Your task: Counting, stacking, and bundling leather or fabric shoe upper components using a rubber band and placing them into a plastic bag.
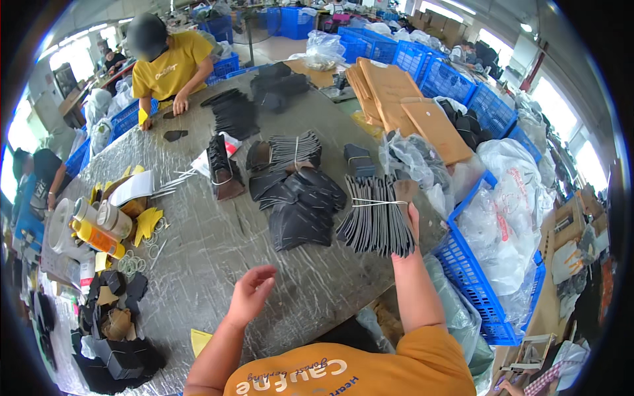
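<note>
From the head view, the right hand (pixel 411 218) grips the far edge of a bundle (pixel 376 221) of flat, dark, matte cut pieces, fanned like slats and tied with a thin pale band, lying on the grey marbled table (pixel 218 251). The left hand (pixel 251 294) hovers open and empty over the table, fingers loosely curled. Just left of the bundle lies a loose pile (pixel 297 204) of curved dark pieces. A blue plastic mesh crate (pixel 472 284) stands right.
</note>
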